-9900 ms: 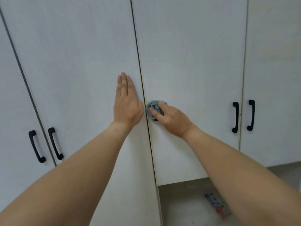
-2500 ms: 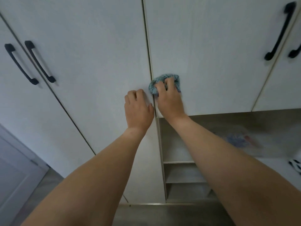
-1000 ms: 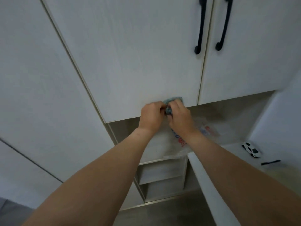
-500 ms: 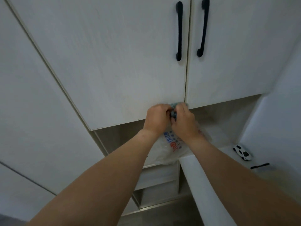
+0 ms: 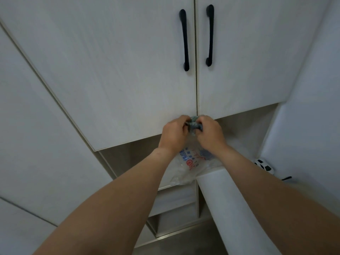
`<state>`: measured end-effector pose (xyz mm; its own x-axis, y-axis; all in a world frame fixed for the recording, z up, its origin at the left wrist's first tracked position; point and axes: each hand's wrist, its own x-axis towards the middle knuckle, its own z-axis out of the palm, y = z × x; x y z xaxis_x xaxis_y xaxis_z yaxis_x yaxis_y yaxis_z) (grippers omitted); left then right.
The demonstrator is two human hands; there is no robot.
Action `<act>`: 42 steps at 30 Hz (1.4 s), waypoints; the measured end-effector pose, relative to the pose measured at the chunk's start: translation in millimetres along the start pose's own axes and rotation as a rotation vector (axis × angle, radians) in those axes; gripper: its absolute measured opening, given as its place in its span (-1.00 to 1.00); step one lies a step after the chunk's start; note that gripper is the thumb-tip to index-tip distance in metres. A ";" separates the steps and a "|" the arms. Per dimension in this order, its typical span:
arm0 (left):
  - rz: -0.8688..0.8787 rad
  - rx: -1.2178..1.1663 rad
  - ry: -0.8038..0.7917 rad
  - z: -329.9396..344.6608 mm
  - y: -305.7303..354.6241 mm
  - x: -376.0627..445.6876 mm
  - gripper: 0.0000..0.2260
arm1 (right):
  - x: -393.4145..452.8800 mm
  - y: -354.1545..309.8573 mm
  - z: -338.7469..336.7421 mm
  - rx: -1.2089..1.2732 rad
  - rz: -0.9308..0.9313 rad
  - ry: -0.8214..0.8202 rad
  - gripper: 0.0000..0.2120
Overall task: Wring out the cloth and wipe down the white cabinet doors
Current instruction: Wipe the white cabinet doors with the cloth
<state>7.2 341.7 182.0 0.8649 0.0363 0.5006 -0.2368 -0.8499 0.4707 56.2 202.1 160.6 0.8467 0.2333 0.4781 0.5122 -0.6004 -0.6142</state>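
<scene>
Currently: fingers of left hand (image 5: 173, 134) and right hand (image 5: 209, 134) curled tight on bunched blue-grey cloth (image 5: 194, 124), gripped between both fists, frame centre. Cloth sits at bottom edge of white cabinet doors (image 5: 128, 70), below seam. Black handles (image 5: 184, 40) above. Printed plastic bag (image 5: 189, 166) under wrists. Toy car (image 5: 264, 165) right of frame.

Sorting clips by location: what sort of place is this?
Probably a home room with built-in storage: white cabinet doors with black handles, a toy car on a ledge, a printed plastic bag.
</scene>
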 end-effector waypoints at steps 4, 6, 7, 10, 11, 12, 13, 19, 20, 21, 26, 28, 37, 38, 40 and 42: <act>-0.071 -0.116 0.035 -5.5 27.5 -0.6 -0.67 | 2.9 -17.0 -38.5 0.254 0.251 0.191 -0.88; -0.076 -0.209 -0.006 -10.3 48.0 8.5 -0.68 | 9.8 -31.1 -56.8 0.370 0.344 0.244 -0.90; -0.066 -0.270 -0.020 -14.0 60.5 13.6 -0.68 | 13.5 -38.1 -67.6 0.458 0.394 0.282 -0.90; -0.020 -0.437 -0.009 -30.2 97.0 30.4 -0.72 | 18.2 -65.9 -103.5 0.766 0.532 0.305 -0.90; -0.006 -0.476 0.004 -37.3 108.6 36.9 -0.74 | 18.8 -76.1 -116.3 0.813 0.546 0.294 -0.87; 0.010 -0.503 0.019 -44.9 120.0 44.2 -0.75 | 20.5 -86.3 -128.6 0.838 0.551 0.282 -0.84; 0.027 -0.510 0.035 -51.9 130.0 51.5 -0.75 | 22.0 -95.8 -139.8 0.875 0.552 0.269 -0.81; 0.121 -0.557 0.158 -113.8 189.8 107.3 -0.81 | 57.1 -152.7 -214.5 1.122 0.421 0.278 -0.73; 0.134 -0.560 0.167 -124.0 199.2 116.9 -0.84 | 64.6 -161.3 -225.0 1.086 0.381 0.326 -0.74; 0.148 -0.558 0.177 -135.2 209.7 126.6 -0.85 | 72.2 -171.6 -235.9 1.057 0.341 0.368 -0.75; 0.184 -0.538 0.297 -190.5 261.2 187.8 -0.85 | 126.9 -214.9 -293.9 1.065 0.141 0.324 -0.76; 0.230 -0.497 0.328 -210.5 273.2 211.7 -0.85 | 152.9 -226.7 -315.6 1.089 0.098 0.326 -0.78; 0.397 -0.194 0.513 -312.9 343.2 321.7 -0.63 | 276.8 -282.7 -412.0 0.842 -0.161 0.719 -0.76; 0.389 -0.111 0.569 -325.9 347.7 332.2 -0.61 | 287.5 -290.5 -423.9 0.758 -0.195 0.766 -0.76; 0.358 0.047 0.667 -354.4 356.2 351.8 -0.57 | 311.0 -308.5 -449.8 0.560 -0.302 0.851 -0.75; 0.332 0.223 0.742 -379.7 359.2 367.8 -0.52 | 334.9 -325.2 -472.0 0.313 -0.439 0.929 -0.72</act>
<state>72.2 249.3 811.2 0.2324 0.0359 0.9720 -0.2674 -0.9585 0.0993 105.3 114.4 816.8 0.2063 -0.3711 0.9054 0.8708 -0.3523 -0.3429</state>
